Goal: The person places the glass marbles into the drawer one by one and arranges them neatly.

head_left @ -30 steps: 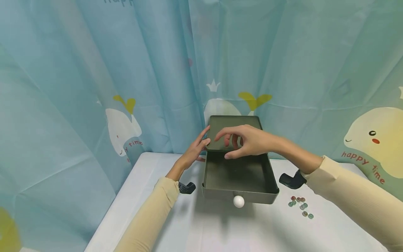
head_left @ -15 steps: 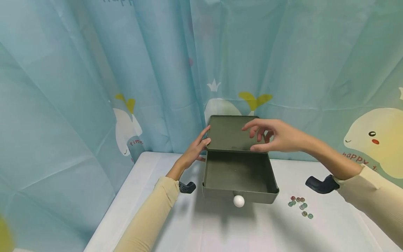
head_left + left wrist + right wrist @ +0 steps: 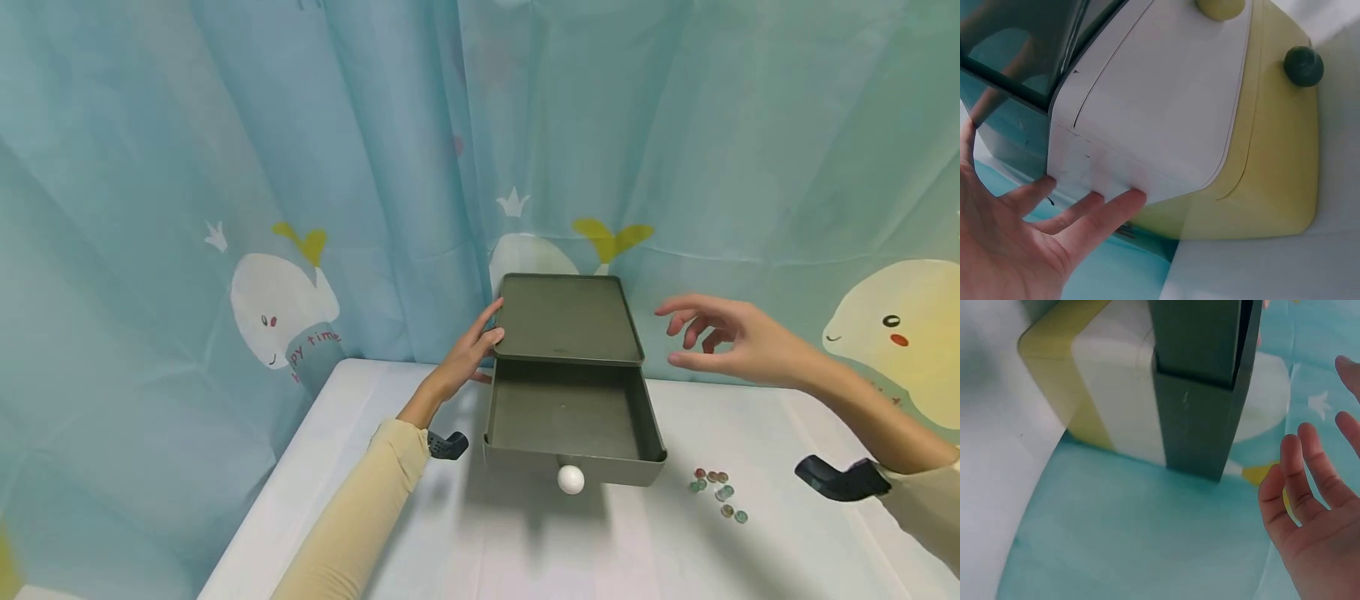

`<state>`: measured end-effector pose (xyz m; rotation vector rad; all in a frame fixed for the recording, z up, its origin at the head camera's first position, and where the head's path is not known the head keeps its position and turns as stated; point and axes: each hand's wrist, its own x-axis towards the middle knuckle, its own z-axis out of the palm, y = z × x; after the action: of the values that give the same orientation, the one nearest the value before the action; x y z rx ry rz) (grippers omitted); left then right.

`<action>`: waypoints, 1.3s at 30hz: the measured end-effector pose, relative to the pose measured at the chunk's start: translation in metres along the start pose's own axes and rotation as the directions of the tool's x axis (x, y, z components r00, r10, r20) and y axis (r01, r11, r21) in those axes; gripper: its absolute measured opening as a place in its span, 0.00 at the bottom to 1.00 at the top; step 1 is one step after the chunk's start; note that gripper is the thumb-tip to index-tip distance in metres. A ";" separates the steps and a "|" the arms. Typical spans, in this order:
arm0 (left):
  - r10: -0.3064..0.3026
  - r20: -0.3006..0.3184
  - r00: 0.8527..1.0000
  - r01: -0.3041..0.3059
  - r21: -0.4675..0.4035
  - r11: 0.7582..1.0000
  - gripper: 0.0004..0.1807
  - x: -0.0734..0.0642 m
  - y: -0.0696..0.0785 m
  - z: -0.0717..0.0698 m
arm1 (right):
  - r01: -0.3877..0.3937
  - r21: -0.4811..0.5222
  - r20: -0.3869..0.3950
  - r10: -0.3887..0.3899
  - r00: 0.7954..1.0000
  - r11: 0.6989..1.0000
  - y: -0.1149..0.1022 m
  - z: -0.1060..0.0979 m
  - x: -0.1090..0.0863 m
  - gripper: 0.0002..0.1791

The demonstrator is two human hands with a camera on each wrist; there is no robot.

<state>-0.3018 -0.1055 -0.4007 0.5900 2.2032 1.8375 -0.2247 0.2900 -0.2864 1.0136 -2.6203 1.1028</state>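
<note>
The left hand [image 3: 462, 360] rests spread against the box's [image 3: 570, 318] side, seemingly to steady it with the drawer [image 3: 525, 463] out, while the right hand [image 3: 752, 346], loosely curled, holds nothing.

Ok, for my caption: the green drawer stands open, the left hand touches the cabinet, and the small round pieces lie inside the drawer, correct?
Not inside: the small round pieces lie on the white table, right of the open green drawer, as the head view shows. The left hand does touch the cabinet.
</note>
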 end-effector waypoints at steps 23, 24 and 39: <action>0.003 -0.008 1.000 -0.003 0.000 1.000 0.33 0.000 -0.001 0.000 | -0.157 -0.041 -0.055 0.155 0.986 0.987 0.051 -0.010 -0.065 0.31; 0.002 -0.009 1.000 -0.002 0.000 1.000 0.32 -0.001 -0.001 0.000 | -0.161 -0.044 -0.045 0.159 0.986 0.986 0.055 -0.009 -0.068 0.31; 0.011 -0.007 1.000 -0.011 0.006 1.000 0.33 -0.002 -0.002 -0.002 | -0.301 -0.062 -0.038 0.299 0.953 0.952 0.103 0.004 -0.110 0.30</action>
<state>-0.3014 -0.1082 -0.4023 0.5991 2.2157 1.8420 -0.2042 0.3989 -0.3889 0.5928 -2.8323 1.0645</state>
